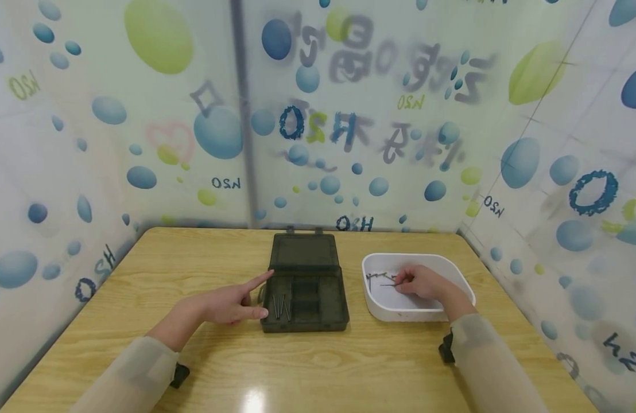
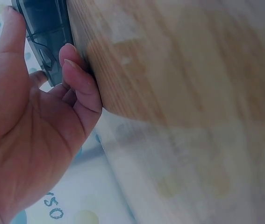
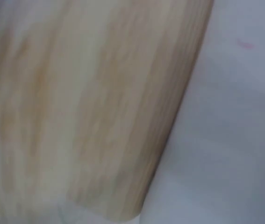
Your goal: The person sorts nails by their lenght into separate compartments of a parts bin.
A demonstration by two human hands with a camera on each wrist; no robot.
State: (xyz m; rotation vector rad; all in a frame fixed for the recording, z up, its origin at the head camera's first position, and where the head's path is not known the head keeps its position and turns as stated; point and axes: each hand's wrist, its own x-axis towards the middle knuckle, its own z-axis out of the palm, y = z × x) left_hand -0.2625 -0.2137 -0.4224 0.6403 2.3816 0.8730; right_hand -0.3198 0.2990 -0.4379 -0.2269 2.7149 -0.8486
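A dark translucent plastic box (image 1: 305, 328) lies with its lid (image 1: 305, 251) folded back. Several long thin screws (image 1: 282, 308) stand out in its left compartment. My left hand (image 1: 227, 304) is beside the box, thumb and index finger stretched out to its left edge; the left wrist view shows the other fingers (image 2: 78, 81) bent. Over a white tray (image 1: 417, 315) on the right, my right hand (image 1: 420, 282) pinches a thin screw (image 1: 387, 285) between thumb and fingertips. More brass-coloured screws (image 1: 378, 275) lie in the tray. In the right wrist view the hand is out of sight.
Both containers stand on a wooden table (image 1: 318, 367), the tray a short gap to the right of the box. Walls with printed bubbles (image 1: 307, 172) enclose the table's back and sides. A dark wrist device (image 1: 446, 347) sits under the right sleeve.
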